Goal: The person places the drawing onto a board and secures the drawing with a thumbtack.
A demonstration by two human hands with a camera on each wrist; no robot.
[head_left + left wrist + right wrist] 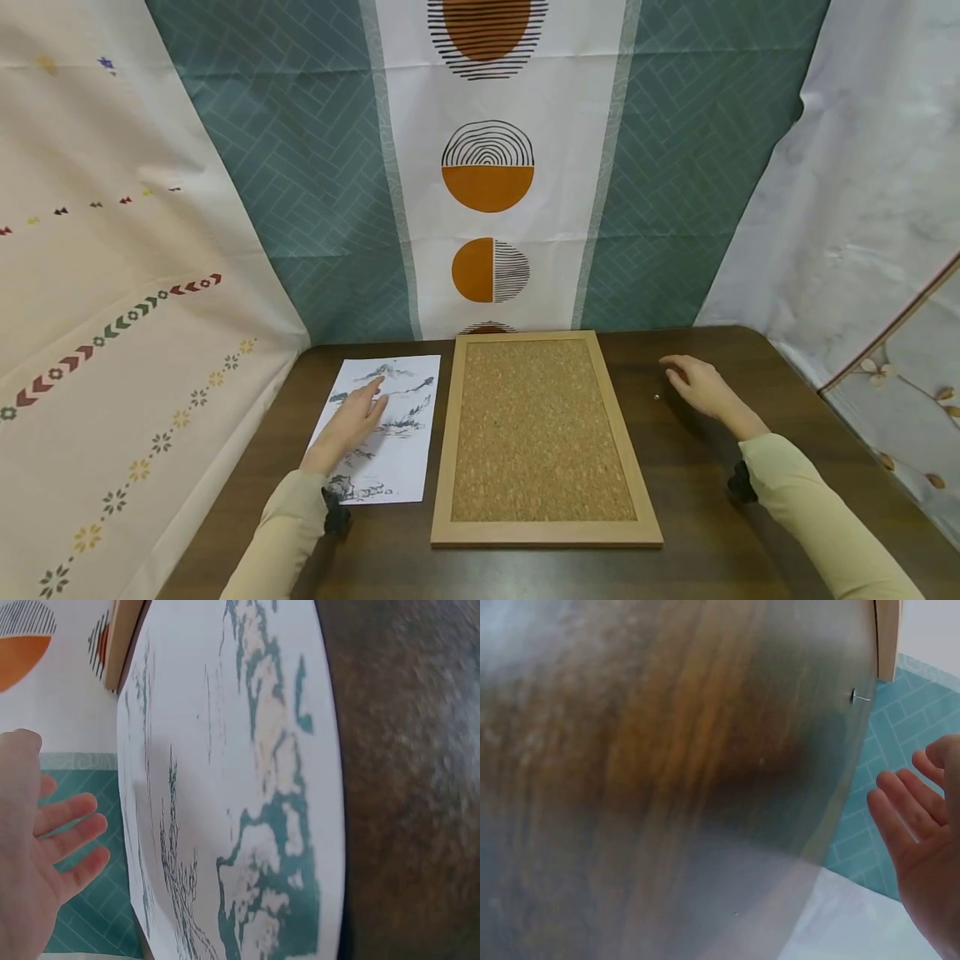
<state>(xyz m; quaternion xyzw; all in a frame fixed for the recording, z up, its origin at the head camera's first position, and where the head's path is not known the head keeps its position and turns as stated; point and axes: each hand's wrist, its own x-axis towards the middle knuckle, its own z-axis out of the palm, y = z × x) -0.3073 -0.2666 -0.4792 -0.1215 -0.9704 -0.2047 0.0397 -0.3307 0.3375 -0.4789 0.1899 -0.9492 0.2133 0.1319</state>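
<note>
A white sheet of paper (408,454) printed with a grey ink landscape lies on the dark table left of a cork board (540,433) in a pale wooden frame. Over the sheet is my left hand (351,423), its fingers relaxed and holding nothing; the left wrist view shows it raised above the paper (195,750). To the board's right, my right hand (701,386) hovers with loosely bent fingers and an empty palm. Just left of those fingers a tiny metal thumbtack (657,397) lies on the wood, its thin point visible in the right wrist view.
The dark brown wooden table (540,575) carries the sheet, board and tack. Behind it hangs a teal and white curtain (495,225) with orange circles. Patterned cream cloth (112,292) covers the left side, and a pale floral cloth (885,292) the right.
</note>
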